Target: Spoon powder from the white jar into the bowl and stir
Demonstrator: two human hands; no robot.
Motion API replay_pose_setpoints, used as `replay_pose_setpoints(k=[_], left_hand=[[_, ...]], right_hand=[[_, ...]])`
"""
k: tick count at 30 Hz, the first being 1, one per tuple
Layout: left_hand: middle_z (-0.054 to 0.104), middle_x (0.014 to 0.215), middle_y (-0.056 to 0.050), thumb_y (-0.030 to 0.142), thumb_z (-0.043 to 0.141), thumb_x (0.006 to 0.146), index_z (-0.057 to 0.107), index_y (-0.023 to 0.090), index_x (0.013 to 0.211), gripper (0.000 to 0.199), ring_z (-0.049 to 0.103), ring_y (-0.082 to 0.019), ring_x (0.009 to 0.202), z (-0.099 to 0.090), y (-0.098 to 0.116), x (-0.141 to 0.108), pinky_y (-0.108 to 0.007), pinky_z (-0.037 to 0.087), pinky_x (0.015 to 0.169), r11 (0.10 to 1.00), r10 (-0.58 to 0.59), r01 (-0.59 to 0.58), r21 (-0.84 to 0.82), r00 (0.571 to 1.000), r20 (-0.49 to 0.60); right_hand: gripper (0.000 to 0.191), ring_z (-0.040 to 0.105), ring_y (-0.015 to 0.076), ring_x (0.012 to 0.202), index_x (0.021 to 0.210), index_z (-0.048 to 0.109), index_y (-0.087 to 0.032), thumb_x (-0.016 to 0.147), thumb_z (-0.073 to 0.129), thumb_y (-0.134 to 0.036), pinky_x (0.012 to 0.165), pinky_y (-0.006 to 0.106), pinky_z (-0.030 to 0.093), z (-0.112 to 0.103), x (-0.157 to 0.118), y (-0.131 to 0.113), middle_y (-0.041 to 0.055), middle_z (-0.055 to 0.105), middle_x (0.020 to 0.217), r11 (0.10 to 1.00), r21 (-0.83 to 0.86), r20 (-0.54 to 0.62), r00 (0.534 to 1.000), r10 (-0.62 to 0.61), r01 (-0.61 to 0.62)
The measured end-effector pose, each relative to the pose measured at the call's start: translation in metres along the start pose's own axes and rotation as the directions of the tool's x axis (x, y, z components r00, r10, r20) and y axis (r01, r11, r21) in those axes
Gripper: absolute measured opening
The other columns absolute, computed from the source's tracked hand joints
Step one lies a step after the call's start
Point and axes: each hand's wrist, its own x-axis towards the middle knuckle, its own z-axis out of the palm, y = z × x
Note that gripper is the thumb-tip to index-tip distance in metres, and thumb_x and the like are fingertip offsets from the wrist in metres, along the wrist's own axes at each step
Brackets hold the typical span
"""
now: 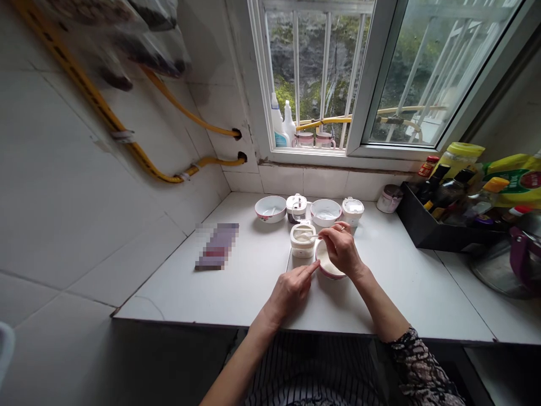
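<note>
In my right hand (343,251), the thumb and fingers are closed on the handle of a small white spoon (313,236). The spoon's other end is at the opening of a square seasoning jar (303,248) with pale contents. Below this hand stands a white bowl (325,265) with a reddish outer side and a pale, fine substance in it; the hand covers part of it. My left hand (291,288) is at the bowl's near left rim, its index finger stretched along the edge and the other fingers partly hidden.
Behind stand two white bowls (270,210) (326,212), a seasoning jar with dark contents (296,208) and a lidded white jar (353,211). A round jar (389,198) is beside a black box (439,225) of bottles. A pot (502,270) is at right, a blurred packet-like object (217,248) at left.
</note>
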Motion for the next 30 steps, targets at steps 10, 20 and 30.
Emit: replay_pose_setpoints(k=[10, 20, 30], left_hand=[[0.072, 0.103, -0.01, 0.004, 0.043, 0.094, 0.048, 0.017, 0.14, 0.049, 0.071, -0.018, 0.086, -0.001, 0.001, 0.001, -0.028, 0.061, 0.074, 0.999, 0.019, -0.02, -0.025, 0.999, -0.035], [0.072, 0.107, -0.009, 0.005, 0.044, 0.095, 0.047, 0.019, 0.142, 0.049, 0.072, -0.018, 0.089, -0.001, 0.002, 0.002, -0.027, 0.061, 0.075, 0.999, 0.003, -0.004, -0.037, 1.0, -0.022], [0.072, 0.109, -0.009, 0.006, 0.044, 0.096, 0.047, 0.02, 0.142, 0.049, 0.072, -0.018, 0.091, -0.002, 0.003, 0.003, -0.027, 0.062, 0.076, 0.999, 0.016, -0.018, -0.048, 0.999, -0.044]], right_hand=[[0.009, 0.054, 0.0172, 0.051, 0.071, 0.06, -0.022, 0.072, 0.052, -0.027, 0.056, 0.03, 0.044, -0.026, -0.002, 0.017, -0.0019, 0.058, 0.052, 0.792, 0.377, -0.141, 0.816, 0.561, -0.48], [0.013, 0.05, 0.014, 0.047, 0.055, 0.058, -0.022, 0.06, 0.046, -0.021, 0.056, 0.026, 0.041, -0.022, -0.004, 0.022, -0.0022, 0.056, 0.044, 0.854, 0.137, 0.133, 0.863, 0.487, -0.503], [0.014, 0.049, 0.0135, 0.046, 0.056, 0.061, -0.02, 0.057, 0.048, -0.025, 0.053, 0.025, 0.042, -0.029, -0.003, 0.034, -0.0022, 0.056, 0.041, 0.655, 0.374, 0.081, 0.727, 0.682, -0.656]])
